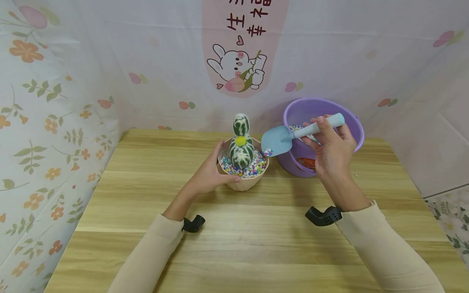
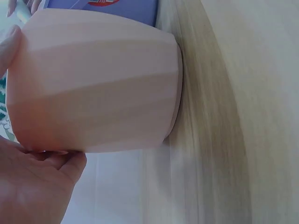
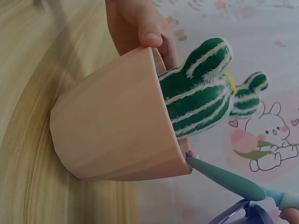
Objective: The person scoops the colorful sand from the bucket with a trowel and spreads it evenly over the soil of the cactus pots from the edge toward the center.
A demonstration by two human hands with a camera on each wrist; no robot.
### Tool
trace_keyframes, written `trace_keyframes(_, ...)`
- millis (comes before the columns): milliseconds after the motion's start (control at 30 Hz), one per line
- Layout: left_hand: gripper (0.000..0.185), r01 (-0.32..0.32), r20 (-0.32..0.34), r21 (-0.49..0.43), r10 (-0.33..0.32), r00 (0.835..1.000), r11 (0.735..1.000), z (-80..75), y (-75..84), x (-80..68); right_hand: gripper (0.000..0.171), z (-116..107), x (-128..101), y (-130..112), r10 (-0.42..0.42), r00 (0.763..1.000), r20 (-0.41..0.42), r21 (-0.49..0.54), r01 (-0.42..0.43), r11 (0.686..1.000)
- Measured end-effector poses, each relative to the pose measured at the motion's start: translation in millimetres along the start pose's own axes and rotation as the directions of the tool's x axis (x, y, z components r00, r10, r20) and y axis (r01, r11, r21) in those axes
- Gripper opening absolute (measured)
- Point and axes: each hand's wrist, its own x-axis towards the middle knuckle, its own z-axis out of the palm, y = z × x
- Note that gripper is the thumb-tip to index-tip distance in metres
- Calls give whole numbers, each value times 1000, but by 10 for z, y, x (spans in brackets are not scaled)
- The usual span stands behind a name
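A pale pink flowerpot (image 1: 243, 185) stands on the table with a green-and-white striped cactus (image 1: 242, 154) in it, a yellow flower on its front. Colourful pebbles (image 1: 256, 165) surround the cactus inside the pot. My left hand (image 1: 210, 171) grips the pot from its left side, the thumb along the near rim. In my right hand (image 1: 335, 150) is the handle of a light blue toy shovel (image 1: 277, 140). The shovel's blade tilts down at the pot's right rim, a few pebbles at its tip. The right wrist view shows the blade's tip at the rim.
A purple bucket (image 1: 293, 165) stands right of the pot, partly behind my right hand, with more pebbles (image 1: 294, 128) inside. The wooden table (image 1: 238, 236) meets a patterned cloth backdrop (image 1: 154, 49) at the back. One loose pebble lies right of the bucket.
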Motion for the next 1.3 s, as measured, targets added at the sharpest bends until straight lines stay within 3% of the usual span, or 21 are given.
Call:
trace_keyframes(333, 120, 4, 76, -38, -1, 997, 999, -92, -51, 75, 28, 13, 1, 20, 2, 1000, 5, -10, -2, 1000)
trace_keyframes(633, 120, 1, 134, -50, 5, 991, 999, -155, -48, 122, 20, 36, -8, 37, -2, 999, 37, 5, 2, 1000)
trace_keyframes(867, 116, 4, 160, -94, 11, 987, 996, -165, -54, 128, 30, 44, -35, 55, -9, 997, 77, -21, 10, 1000)
trace_keyframes(1067, 115, -15, 127, -144, 33, 991, 990, -121, -69, 93, 33, 57, -51, 68, -15, 996, 91, -20, 17, 1000)
trace_keyframes(1200, 113, -31, 69, -171, 43, 997, 985, -53, -86, 30, 28, 59, -56, 67, -16, 995, 97, -13, 17, 1000)
trace_keyframes(1300, 116, -22, 12, -142, 24, 1000, 990, 12, -58, -27, 27, 57, -60, 60, -23, 994, 104, -6, 24, 1000)
